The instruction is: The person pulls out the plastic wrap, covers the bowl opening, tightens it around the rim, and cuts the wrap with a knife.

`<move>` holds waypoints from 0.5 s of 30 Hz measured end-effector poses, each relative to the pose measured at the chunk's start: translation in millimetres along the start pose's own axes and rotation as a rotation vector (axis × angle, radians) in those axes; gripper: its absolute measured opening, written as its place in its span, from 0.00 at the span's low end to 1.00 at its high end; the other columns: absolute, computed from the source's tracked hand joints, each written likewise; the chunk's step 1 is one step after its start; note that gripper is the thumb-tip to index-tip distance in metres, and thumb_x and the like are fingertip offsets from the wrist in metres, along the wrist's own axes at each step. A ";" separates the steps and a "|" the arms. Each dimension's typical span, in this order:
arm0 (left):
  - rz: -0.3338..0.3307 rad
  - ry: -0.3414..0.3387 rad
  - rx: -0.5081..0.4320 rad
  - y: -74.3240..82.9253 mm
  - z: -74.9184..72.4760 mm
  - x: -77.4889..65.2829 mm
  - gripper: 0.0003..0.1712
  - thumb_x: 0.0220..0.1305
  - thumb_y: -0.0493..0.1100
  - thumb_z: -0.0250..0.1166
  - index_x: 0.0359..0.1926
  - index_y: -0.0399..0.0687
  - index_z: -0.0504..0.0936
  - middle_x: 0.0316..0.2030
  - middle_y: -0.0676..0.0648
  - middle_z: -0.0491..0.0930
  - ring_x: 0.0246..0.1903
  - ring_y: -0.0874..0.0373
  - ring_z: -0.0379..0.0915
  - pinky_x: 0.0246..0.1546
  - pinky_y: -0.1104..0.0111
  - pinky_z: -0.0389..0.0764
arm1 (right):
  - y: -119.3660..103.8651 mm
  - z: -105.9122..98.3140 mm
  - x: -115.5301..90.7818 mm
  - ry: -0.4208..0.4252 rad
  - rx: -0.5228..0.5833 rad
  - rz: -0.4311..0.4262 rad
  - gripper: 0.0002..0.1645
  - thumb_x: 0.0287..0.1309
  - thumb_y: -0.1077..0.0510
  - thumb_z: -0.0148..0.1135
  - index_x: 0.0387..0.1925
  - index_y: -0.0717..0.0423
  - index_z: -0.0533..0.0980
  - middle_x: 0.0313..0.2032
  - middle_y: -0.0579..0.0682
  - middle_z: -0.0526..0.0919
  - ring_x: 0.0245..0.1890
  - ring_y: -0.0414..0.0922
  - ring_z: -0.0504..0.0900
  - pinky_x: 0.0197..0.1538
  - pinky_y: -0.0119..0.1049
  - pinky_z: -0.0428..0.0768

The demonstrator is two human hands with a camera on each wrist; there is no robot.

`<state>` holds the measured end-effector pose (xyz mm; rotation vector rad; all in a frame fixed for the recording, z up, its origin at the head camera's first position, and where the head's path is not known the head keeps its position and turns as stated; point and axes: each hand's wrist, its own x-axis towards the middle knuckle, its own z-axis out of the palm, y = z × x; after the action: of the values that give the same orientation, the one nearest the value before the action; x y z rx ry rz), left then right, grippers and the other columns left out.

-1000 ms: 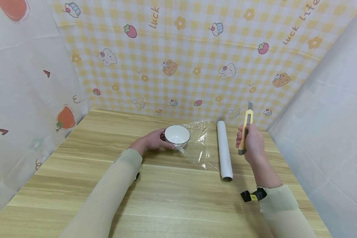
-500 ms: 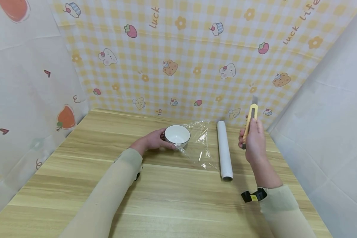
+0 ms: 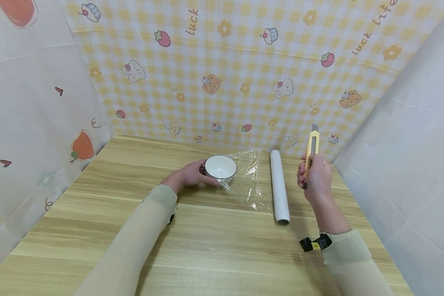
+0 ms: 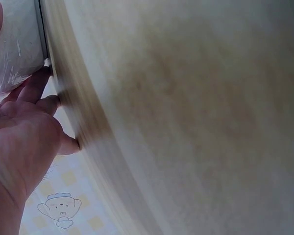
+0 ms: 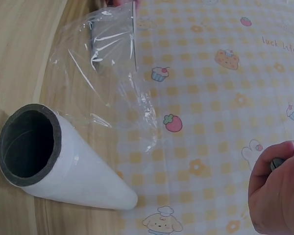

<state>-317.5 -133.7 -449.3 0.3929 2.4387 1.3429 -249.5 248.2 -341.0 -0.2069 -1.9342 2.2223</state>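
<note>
A white bowl (image 3: pixel 220 167) with a dark rim stands on the wooden table. My left hand (image 3: pixel 193 174) holds its left side, thumb in front and fingers behind; in the left wrist view the fingers reach to the bowl (image 4: pixel 20 46). Clear cling film (image 3: pixel 250 181) stretches from the bowl toward a white cling film roll (image 3: pixel 279 187), lying on the table to the right. Right of the roll, my right hand (image 3: pixel 318 179) grips a yellow utility knife (image 3: pixel 312 144), its blade out and pointing up. Only the knife's dark end shows in the right wrist view.
Behind the table (image 3: pixel 207 250) hangs a yellow checked cloth (image 3: pixel 225 61) with cartoon prints. White cloths close off the left (image 3: pixel 33 135) and right (image 3: pixel 410 164) sides. The roll's open core end (image 5: pixel 29 144) faces the table's front.
The right hand has shifted slightly right with the utility knife, which rose and then came down a little. The left hand, bowl, film and roll have stayed in place.
</note>
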 end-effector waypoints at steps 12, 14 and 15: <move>0.000 -0.002 -0.016 2.2 0.1 -1.7 0.63 0.62 0.54 0.84 0.87 0.43 0.57 0.79 0.38 0.71 0.82 0.41 0.61 0.87 0.47 0.55 | 3.0 1.1 -0.8 -0.066 0.017 0.010 0.19 0.73 0.59 0.31 0.50 0.54 0.70 0.19 0.41 0.74 0.13 0.38 0.68 0.12 0.31 0.68; 0.002 -0.001 -0.018 2.1 -0.2 -1.8 0.63 0.62 0.54 0.84 0.87 0.43 0.58 0.79 0.38 0.71 0.82 0.42 0.62 0.87 0.47 0.55 | 3.9 0.7 -0.6 -0.071 0.015 0.008 0.19 0.73 0.59 0.31 0.50 0.54 0.70 0.19 0.41 0.74 0.13 0.38 0.68 0.12 0.31 0.68; 0.003 0.000 -0.019 2.1 -0.4 -1.8 0.63 0.61 0.54 0.85 0.87 0.43 0.58 0.79 0.38 0.72 0.82 0.42 0.62 0.87 0.47 0.55 | 4.3 0.6 -0.5 -0.073 0.018 0.010 0.19 0.72 0.60 0.30 0.50 0.54 0.70 0.19 0.41 0.74 0.13 0.38 0.68 0.12 0.31 0.68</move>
<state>-315.8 -133.7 -447.0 0.3918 2.4243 1.3653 -249.4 247.0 -345.2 -0.1349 -1.9521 2.2831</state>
